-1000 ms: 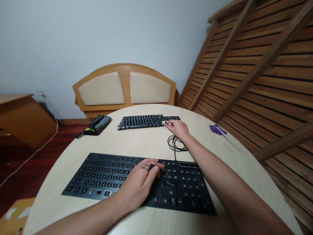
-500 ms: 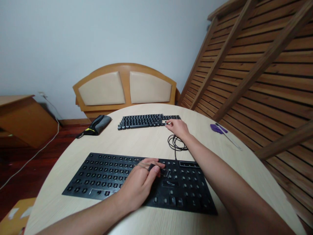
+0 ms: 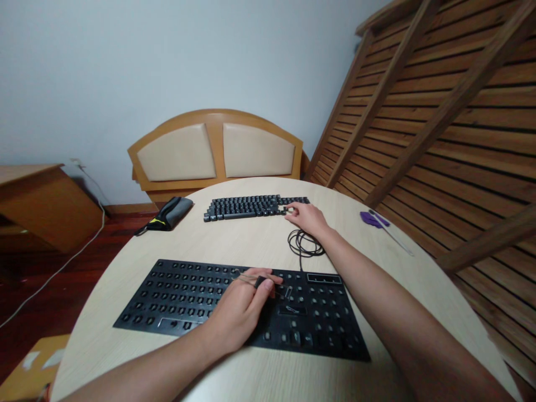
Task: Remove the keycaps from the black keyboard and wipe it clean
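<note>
A black keyboard [image 3: 184,324], stripped of most keycaps so that its switches show, lies in front of me. My left hand [image 3: 238,304] rests over its middle. The fingers are closed on a wire keycap puller [image 3: 260,282] with a dark handle, its wire ends sticking out both ways. Across the table, loose black keycaps [image 3: 243,206] are laid out in rows like a keyboard. At their right end is my right hand [image 3: 309,218], thumb and forefinger slightly apart beside the keycaps, with nothing plainly held between them.
A coiled black cable [image 3: 304,244] runs from the keyboard, below my right wrist. A dark grey pouch [image 3: 171,214] lies at the left. On the right are a purple cloth [image 3: 372,219] and a thin white stick [image 3: 396,237]. The round table [image 3: 226,240] stands near a slatted wooden panel [image 3: 419,111].
My right hand's fingertips have drawn slightly apart and back to the right from the keycaps. The left hand stays on the keyboard with the puller. The view has shifted slightly.
</note>
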A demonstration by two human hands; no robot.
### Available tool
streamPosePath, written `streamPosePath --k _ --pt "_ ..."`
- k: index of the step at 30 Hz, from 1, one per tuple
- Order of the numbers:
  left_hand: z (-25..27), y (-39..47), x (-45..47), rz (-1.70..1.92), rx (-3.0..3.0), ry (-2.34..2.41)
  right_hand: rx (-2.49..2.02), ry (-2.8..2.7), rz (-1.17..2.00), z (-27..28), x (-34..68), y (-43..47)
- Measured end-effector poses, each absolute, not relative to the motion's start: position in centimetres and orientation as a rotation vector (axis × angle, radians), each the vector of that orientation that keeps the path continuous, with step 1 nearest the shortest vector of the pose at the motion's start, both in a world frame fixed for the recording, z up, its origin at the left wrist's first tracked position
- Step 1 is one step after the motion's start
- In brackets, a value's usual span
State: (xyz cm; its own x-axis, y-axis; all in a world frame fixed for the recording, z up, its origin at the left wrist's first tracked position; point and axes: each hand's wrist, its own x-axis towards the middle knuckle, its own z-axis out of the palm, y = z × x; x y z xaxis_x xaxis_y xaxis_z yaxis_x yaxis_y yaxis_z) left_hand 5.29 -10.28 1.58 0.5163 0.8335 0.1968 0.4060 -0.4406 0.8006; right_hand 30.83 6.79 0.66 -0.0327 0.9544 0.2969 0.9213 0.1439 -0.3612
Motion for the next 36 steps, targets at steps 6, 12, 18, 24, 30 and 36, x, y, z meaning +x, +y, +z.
streamPosePath --k 6,12,18,24,30,36 --pt "1.9 -10.3 5.4 0.783 2.059 1.0 -1.697 -2.051 0.168 3.6 30.9 2.0" --pt "2.1 -10.3 5.5 0.787 2.094 1.001 -1.264 -2.415 0.379 6.0 29.7 -8.0" --pt "2.5 -11.3 5.6 0.841 2.205 0.941 -1.048 -2.472 0.657 4.0 28.3 -13.9" --pt "2.6 -12.1 5.8 0.828 2.247 0.979 -1.042 -2.497 0.706 3.0 27.8 -14.1" --pt "2.2 -12.2 6.2 0.806 2.297 0.979 -0.973 -2.508 0.706 3.0 27.8 -14.0" --pt "1.9 -12.2 6.1 0.8 2.245 1.067 -0.97 -2.509 0.706 2.7 27.8 -14.0"
